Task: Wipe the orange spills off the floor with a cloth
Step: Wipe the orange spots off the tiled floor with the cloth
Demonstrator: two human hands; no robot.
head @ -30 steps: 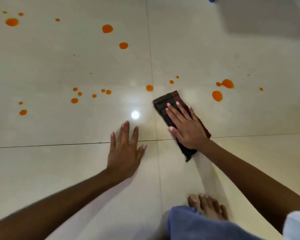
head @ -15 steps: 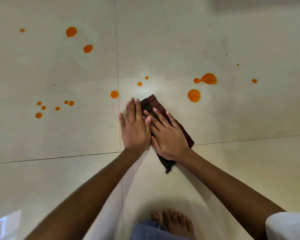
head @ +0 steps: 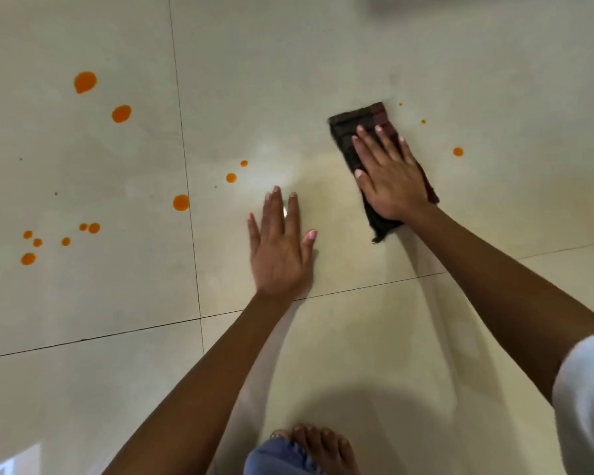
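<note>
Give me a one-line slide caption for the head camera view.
Right hand presses a dark cloth on the tiled floor; left hand rests flat beside it; orange spills dot the tiles.

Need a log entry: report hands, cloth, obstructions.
Right hand flat on cloth, pressing. Left hand flat on floor. Orange spills unwiped, mostly leftward. Nothing blocking.

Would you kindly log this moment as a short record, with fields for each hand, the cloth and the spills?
surface: pale tiled floor
cloth: dark, folded, lying flat
right hand: straight fingers pressing the cloth down
left hand: flat on bare tile, apart from the cloth
spills left of hands: many orange drops, not wiped
spills right of cloth: three small spots
progress: wiping unfinished
</note>
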